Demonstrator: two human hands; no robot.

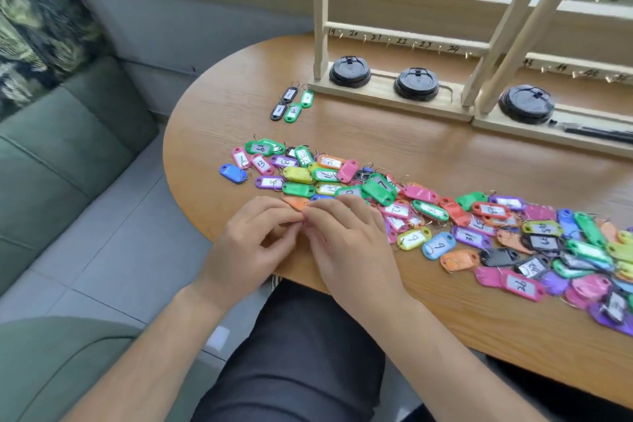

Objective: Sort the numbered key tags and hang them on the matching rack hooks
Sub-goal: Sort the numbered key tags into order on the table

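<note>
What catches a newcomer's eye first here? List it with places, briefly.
A bright spill of coloured key tags runs along the near side of the wooden table, from the middle to the right edge. The left hand and right hand meet fingertip to fingertip at its left end. Behind stands a wooden rack with numbered hooks, none in view bearing a tag.

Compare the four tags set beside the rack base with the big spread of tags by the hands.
Colour: the four tags are only black and green; the big spread mixes pink, purple, yellow, orange, blue, green and black.
Order: the four lie in a tidy block; the spread is jumbled, tags overlapping.
Place: the four sit by the rack base; the spread runs along the near side of the table.
Shared: ringed plastic tags, none hung.
</note>
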